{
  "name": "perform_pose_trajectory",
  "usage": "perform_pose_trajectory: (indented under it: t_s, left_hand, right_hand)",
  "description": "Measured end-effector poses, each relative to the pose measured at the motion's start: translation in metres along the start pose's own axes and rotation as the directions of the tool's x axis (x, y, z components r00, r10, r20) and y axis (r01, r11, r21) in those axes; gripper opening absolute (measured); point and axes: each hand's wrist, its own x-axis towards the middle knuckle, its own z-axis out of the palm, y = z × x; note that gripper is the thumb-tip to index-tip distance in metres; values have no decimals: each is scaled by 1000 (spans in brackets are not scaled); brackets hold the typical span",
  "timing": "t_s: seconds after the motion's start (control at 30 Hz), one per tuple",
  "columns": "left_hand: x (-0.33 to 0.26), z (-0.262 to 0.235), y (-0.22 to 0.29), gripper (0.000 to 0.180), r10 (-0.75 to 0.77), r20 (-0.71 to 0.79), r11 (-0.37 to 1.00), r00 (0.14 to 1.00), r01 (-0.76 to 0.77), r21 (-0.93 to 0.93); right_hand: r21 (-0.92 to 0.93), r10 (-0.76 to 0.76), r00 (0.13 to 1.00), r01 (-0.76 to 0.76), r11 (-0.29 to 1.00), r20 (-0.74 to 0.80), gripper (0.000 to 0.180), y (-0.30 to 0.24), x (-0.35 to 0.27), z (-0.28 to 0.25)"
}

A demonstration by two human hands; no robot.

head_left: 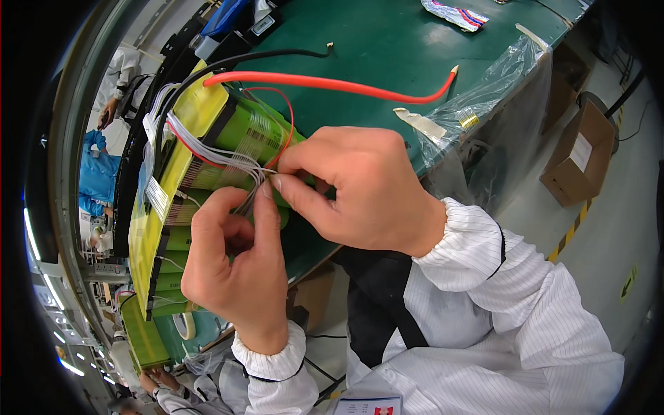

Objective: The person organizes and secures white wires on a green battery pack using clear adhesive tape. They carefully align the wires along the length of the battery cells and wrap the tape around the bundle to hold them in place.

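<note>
A battery pack of green wrapped cells [256, 131] with a yellow board [149, 235] on its side stands in front of me on the left. From it runs a bundle of thin grey wires [214, 153], along with a thin red wire [289, 104]. Fingers and thumb of my left hand [238, 263] close around the bundle near its end. My right hand [366, 190] pinches the wire ends just beside the left thumb; the exact tips are hidden by fingers. A thick red cable [332, 84] and a black cable [266, 55] reach out over the table.
The green table [366, 41] bears a printed wrapper [456, 15]; plastic film [498, 90] is taped over its right edge. A cardboard box [579, 155] sits on the floor at right. A tape roll [185, 325] and another person's hands [159, 379] show at lower left.
</note>
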Motion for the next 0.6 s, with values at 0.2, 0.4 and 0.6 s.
perform_pose_trajectory:
  t_s: [0.2,0.4,0.6]
  left_hand:
    - [2,-14,-6,19,9,27,997,1000,-7,-76]
    - [-22,-27,19,20,149,120,983,981,-134,-124]
    - [-75,-29,11,17,17,343,978,939,55,-200]
  right_hand:
    - [84,309,950,-312,946,44,21,-14,7,-5]
    - [344,444,865,-501,794,234,21,2,9,-25]
    - [237,425,880,-468,851,213,17,3,13,-18]
